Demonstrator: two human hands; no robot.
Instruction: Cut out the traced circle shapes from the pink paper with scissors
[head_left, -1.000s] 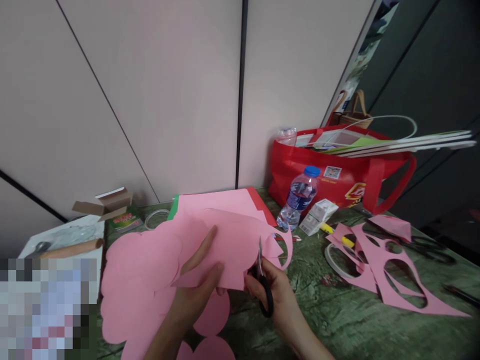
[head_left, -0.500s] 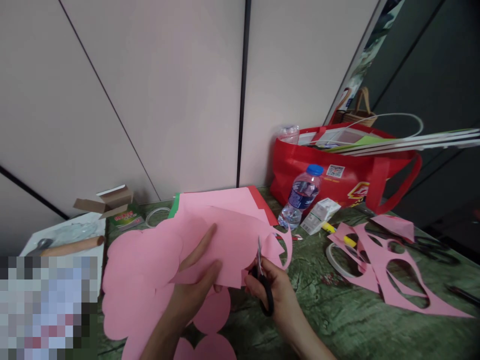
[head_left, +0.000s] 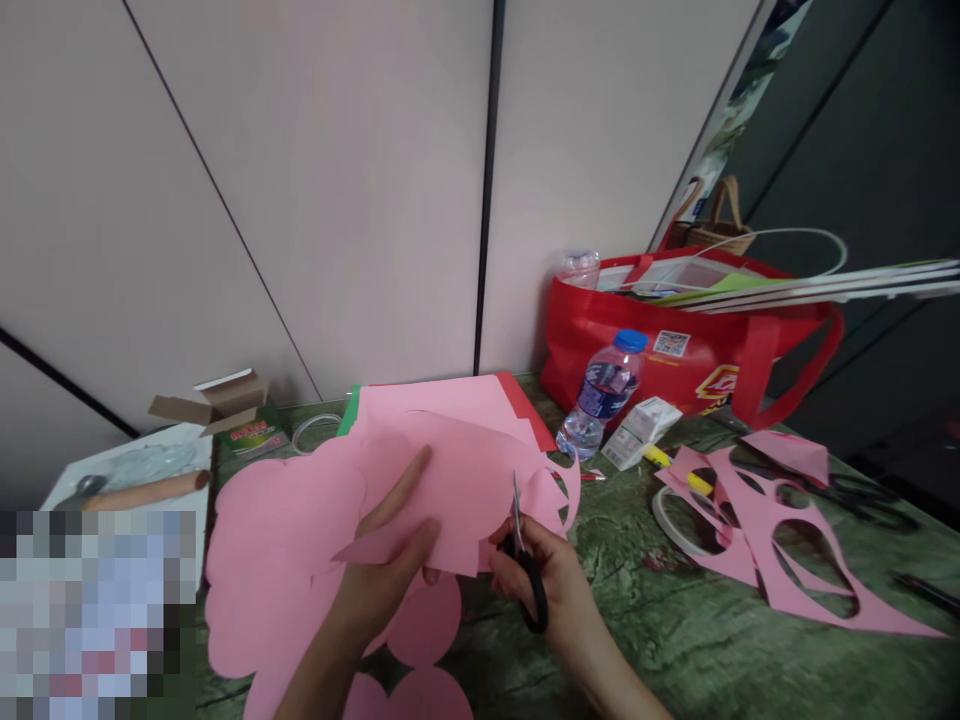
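Note:
A sheet of pink paper (head_left: 469, 490) is pinched in my left hand (head_left: 394, 570), thumb and a finger on its upper side, the other fingers mostly hidden beneath. Black-handled scissors (head_left: 531, 585) are gripped in my right hand (head_left: 551, 570), their blades at the sheet's right part, where a curved cut strip curls away. Under and left of my left hand lies a big piled pink shape with scalloped edges (head_left: 281, 560). Pink paper circles (head_left: 424, 620) lie below the sheet. Behind it rests a stack of pink, red and green paper (head_left: 442, 395).
Pink paper offcuts with holes (head_left: 795, 540) and a tape roll (head_left: 675, 525) lie right on the green table (head_left: 600, 640). A water bottle (head_left: 604, 395), small white box (head_left: 641, 432) and red bag (head_left: 637, 320) stand behind. An opened box (head_left: 251, 425) sits back left.
The scissors have shifted slightly along the sheet, and the sheet's lower left corner now curls up more. My left hand keeps its hold; the camera view has drifted a little.

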